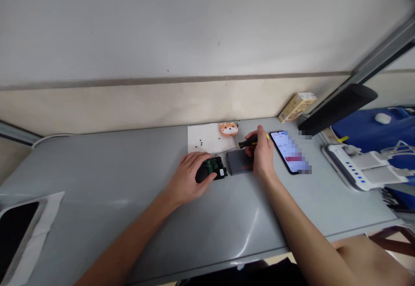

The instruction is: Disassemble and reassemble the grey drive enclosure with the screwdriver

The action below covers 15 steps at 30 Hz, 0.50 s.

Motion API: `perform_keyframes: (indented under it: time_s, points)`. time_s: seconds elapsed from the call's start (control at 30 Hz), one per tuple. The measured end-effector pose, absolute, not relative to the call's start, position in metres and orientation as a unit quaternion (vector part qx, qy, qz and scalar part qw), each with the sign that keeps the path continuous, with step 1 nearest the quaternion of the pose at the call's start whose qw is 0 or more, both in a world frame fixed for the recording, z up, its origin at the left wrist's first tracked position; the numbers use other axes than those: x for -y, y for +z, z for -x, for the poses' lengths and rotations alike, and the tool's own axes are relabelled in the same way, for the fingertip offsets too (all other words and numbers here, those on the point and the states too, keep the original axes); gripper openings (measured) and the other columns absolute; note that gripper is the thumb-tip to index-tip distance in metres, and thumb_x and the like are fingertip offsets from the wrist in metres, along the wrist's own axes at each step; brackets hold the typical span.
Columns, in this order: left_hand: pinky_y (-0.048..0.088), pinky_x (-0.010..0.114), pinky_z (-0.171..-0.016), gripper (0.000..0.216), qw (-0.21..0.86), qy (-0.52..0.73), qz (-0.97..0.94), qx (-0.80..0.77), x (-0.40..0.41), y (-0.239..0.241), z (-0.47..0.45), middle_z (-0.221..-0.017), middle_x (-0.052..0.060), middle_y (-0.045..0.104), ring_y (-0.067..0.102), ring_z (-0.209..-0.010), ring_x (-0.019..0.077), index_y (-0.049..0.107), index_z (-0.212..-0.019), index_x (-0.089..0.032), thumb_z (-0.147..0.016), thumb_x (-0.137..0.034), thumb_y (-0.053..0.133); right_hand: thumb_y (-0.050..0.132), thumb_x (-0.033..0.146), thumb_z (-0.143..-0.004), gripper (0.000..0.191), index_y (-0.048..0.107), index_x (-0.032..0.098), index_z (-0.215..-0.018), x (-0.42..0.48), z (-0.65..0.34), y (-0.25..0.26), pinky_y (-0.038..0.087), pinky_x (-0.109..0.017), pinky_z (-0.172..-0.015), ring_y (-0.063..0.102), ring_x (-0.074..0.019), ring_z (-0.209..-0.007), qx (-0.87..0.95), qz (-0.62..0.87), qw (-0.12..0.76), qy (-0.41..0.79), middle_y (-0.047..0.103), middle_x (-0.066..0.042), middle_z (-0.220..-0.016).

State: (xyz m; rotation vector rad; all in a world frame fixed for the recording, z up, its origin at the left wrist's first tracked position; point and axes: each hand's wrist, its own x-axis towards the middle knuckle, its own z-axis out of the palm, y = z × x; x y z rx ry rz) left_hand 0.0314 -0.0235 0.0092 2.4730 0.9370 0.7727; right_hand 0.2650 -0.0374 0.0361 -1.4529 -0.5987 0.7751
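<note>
My left hand wraps around a black device with an exposed green circuit board, which rests on the grey table. My right hand grips a screwdriver with a black and yellow handle; its thin shaft points left toward a white paper sheet. A dark flat case lies between the two hands, partly under the right one. Several small dark screws lie on the paper.
A smartphone with a lit screen lies right of my right hand. An orange dog-face figure sits on the paper's far edge. A small yellow box leans by the wall. A white charging hub stands far right.
</note>
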Motion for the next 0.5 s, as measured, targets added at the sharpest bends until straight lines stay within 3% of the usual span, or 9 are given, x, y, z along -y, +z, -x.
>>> perform_keyframes:
  time_s: [0.3,0.5]
  points:
    - [0.048,0.040,-0.099,0.009,0.188,0.337,-0.850,-0.359,0.021,0.008,-0.032,-0.106,0.004,0.072,0.064,-0.106,0.0194,0.069,-0.098,-0.023,-0.098,-0.026,0.060,0.047,0.071,-0.090,0.058,0.062,0.019,-0.069,0.047,-0.246,0.045,0.037,-0.023,-0.044,0.047,-0.0105,-0.049,0.317,0.623,0.622,0.353,0.053,0.001,-0.060]
    - [0.048,0.039,-0.094,0.010,0.148,0.354,-0.859,-0.339,0.019,0.004,-0.027,-0.101,0.002,0.075,0.064,-0.100,0.0185,0.071,-0.098,-0.023,-0.098,-0.022,0.061,0.045,0.070,-0.092,0.058,0.062,0.019,-0.070,0.046,-0.243,0.042,0.036,-0.024,-0.044,0.044,-0.0113,-0.048,0.332,0.624,0.605,0.367,0.049,0.002,-0.055]
